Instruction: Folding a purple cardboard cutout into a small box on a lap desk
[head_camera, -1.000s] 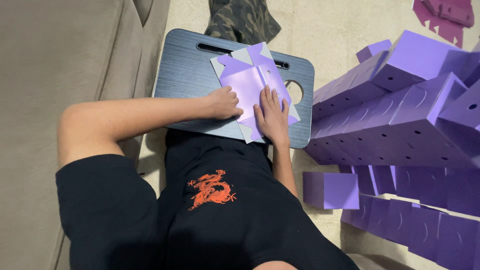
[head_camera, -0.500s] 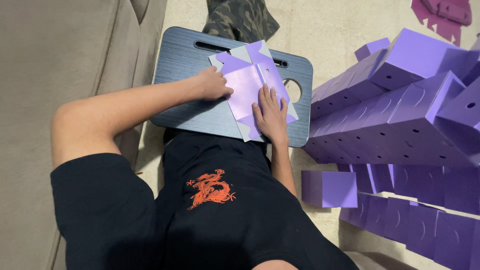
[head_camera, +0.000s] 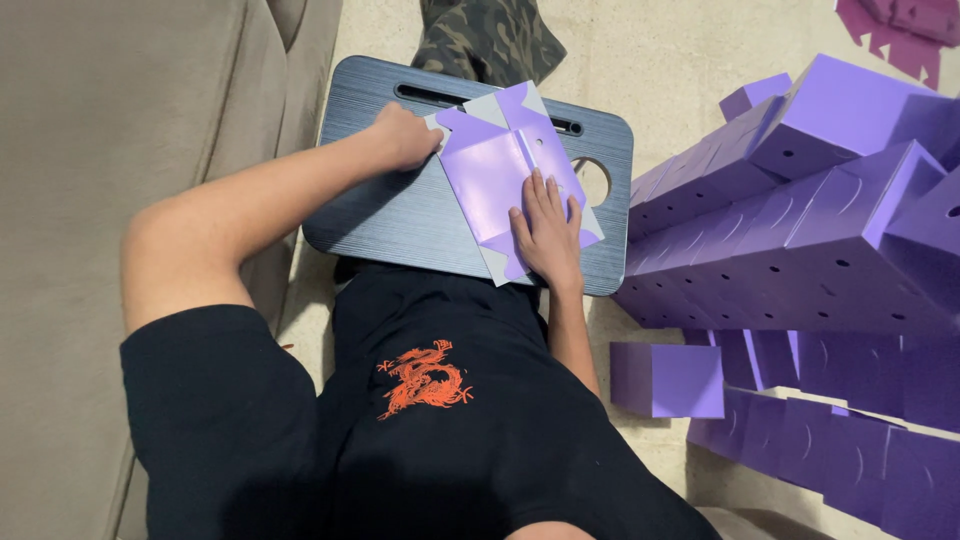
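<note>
Left hand (head_camera: 405, 135) now farther up, pinching the purple box blank's (head_camera: 500, 170) edge (right hand (head_camera: 548, 232) flat, spread).

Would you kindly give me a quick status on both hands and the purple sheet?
Left hand pinching the sheet's far-left corner. Right hand flat, pressing the purple cardboard sheet onto the grey lap tray. Folded purple boxes stacked to the right, clear of the hands.

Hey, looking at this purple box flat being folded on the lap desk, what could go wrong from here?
The purple card flat overhangs the near edge of the lap desk, so pressing there might bend it off the crease. The right hand pins only one side while the left hand works a corner, so the sheet may twist. The stacked purple boxes sit close to the right elbow and could get knocked.
</note>
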